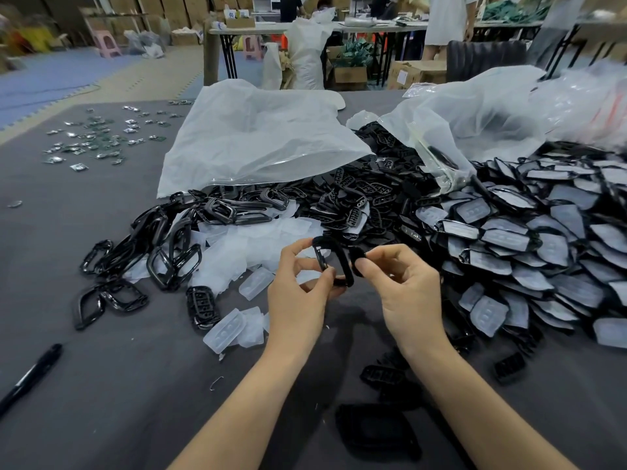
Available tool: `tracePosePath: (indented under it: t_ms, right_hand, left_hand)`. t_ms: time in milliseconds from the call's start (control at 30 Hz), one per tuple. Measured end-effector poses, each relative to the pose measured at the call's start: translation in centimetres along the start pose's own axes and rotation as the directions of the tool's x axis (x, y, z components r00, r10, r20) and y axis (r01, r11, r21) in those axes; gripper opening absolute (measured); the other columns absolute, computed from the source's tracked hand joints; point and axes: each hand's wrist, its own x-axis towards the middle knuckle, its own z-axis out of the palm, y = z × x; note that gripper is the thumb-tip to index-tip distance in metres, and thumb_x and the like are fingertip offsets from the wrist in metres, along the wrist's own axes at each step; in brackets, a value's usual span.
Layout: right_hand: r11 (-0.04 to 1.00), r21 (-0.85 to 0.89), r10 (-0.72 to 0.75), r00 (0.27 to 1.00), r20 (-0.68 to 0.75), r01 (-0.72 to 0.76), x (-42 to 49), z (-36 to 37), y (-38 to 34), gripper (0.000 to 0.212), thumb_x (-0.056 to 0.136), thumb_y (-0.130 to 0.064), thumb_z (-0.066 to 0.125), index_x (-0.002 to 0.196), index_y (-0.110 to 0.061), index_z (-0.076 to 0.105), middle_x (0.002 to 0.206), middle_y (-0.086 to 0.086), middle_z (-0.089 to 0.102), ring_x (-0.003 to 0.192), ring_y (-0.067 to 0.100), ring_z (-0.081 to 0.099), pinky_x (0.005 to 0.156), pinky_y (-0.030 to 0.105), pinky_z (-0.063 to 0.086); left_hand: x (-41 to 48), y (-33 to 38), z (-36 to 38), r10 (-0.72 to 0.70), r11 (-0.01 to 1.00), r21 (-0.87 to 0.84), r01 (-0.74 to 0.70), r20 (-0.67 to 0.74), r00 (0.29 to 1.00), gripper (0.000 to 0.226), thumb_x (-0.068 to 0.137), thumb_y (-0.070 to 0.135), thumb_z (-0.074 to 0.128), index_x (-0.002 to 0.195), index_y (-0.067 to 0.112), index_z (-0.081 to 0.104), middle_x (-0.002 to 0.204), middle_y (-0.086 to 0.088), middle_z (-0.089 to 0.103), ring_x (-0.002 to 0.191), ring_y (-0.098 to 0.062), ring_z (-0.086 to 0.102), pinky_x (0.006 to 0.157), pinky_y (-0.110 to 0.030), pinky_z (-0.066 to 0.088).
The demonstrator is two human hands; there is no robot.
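Note:
My left hand pinches a glossy black plastic frame ring between thumb and fingers, holding it up above the grey table. My right hand grips a small black piece against the right side of that ring. Behind the hands lies a heap of the same black frame rings, clear soft button pads and black button-grid parts. To the right spreads a large pile of assembled black shells with clear pads.
Two big translucent plastic bags lie open behind the heaps. Small green circuit boards are scattered at the far left. A black marker pen lies near left. Loose black parts sit under my forearms. People and tables stand in the background.

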Motion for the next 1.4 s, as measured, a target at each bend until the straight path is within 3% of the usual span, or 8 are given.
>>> tracePosePath:
  t_ms: [67,167,467,567,667,900,1067,1400]
  right_hand:
    - [1.0,-0.013,0.0,1.0,0.017,0.0,-0.1,0.2,0.1,0.016,0.078,-0.008,0.075,0.073,-0.021,0.067,0.082,-0.008,0.071,0.073,0.002,0.063,0.069,0.011,0.047]
    - [0.994,-0.1,-0.035,0.998,0.047,0.04,-0.2,0.3,0.2,0.021,0.077,-0.006,0.075,0.069,-0.023,0.066,0.091,-0.003,0.067,0.076,-0.004,0.061,0.071,0.006,0.043]
    - [0.984,0.07,0.158,0.983,0.09,-0.165,0.5,-0.1,0.9,0.013,0.083,-0.001,0.069,0.073,-0.008,0.063,0.06,-0.007,0.067,0.058,0.001,0.062,0.058,0.012,0.047]
    - [0.971,0.121,0.198,0.978,0.071,-0.206,0.5,-0.1,1.0,0.012,0.084,-0.004,0.068,0.074,-0.01,0.064,0.066,0.001,0.067,0.065,0.013,0.063,0.064,0.023,0.052]
    - [0.957,0.165,0.231,0.971,0.057,-0.238,0.4,0.0,1.1,0.013,0.085,-0.005,0.068,0.074,-0.012,0.064,0.071,0.008,0.066,0.072,0.025,0.06,0.074,0.038,0.051]
    - [0.953,0.185,0.234,0.971,0.056,-0.241,0.2,0.2,0.9,0.017,0.087,-0.007,0.066,0.071,-0.013,0.061,0.068,0.004,0.063,0.065,0.015,0.057,0.066,0.026,0.048]
    - [0.93,0.242,0.274,0.961,0.049,-0.277,0.2,0.2,0.6,0.015,0.089,-0.007,0.063,0.075,-0.01,0.058,0.082,0.018,0.063,0.08,0.03,0.056,0.082,0.047,0.048]
    - [0.892,0.341,0.302,0.952,0.039,-0.297,0.0,0.5,0.9,0.017,0.089,-0.001,0.061,0.094,-0.016,0.056,0.073,-0.003,0.07,0.07,0.011,0.064,0.071,0.028,0.049]
  left_hand:
    - [0.0,0.1,0.0,0.023,0.995,0.093,-0.024,0.011,1.0,0.041,0.088,0.011,0.068,0.11,0.043,0.056,0.093,0.005,0.063,0.067,-0.011,0.071,0.07,-0.034,0.06]
    - [0.0,0.2,0.0,0.07,0.976,0.201,-0.085,0.084,0.994,0.022,0.088,0.013,0.066,0.099,0.032,0.066,0.089,0.007,0.069,0.069,-0.024,0.069,0.076,-0.05,0.056]
    - [-0.4,0.3,0.2,0.04,0.995,0.077,-0.056,0.203,0.978,0.043,0.093,-0.006,0.053,0.105,0.033,0.067,0.096,0.013,0.072,0.088,-0.007,0.071,0.088,-0.032,0.056]
    - [-0.3,0.1,0.3,0.039,0.999,0.027,-0.046,0.218,0.975,0.029,0.092,-0.003,0.056,0.115,0.012,0.067,0.098,-0.001,0.073,0.085,-0.012,0.072,0.085,-0.03,0.057]
    - [-0.4,0.1,0.3,0.066,0.998,-0.008,-0.066,0.224,0.972,0.024,0.09,0.004,0.063,0.101,0.024,0.069,0.091,0.004,0.074,0.08,-0.011,0.072,0.077,-0.024,0.057]
    - [-0.4,0.3,0.4,0.061,0.996,-0.073,-0.046,0.227,0.972,0.027,0.088,-0.001,0.064,0.092,0.025,0.068,0.078,0.011,0.072,0.073,-0.007,0.071,0.069,-0.017,0.055]
    - [-0.4,0.4,0.2,0.066,0.994,-0.1,-0.042,0.243,0.968,0.026,0.088,-0.002,0.063,0.095,0.022,0.068,0.079,0.006,0.073,0.074,-0.012,0.072,0.07,-0.019,0.056]
    - [-0.6,0.3,0.4,0.093,0.995,-0.053,-0.082,0.248,0.964,0.029,0.088,-0.002,0.064,0.094,0.026,0.068,0.083,0.009,0.074,0.077,-0.011,0.072,0.071,-0.021,0.057]
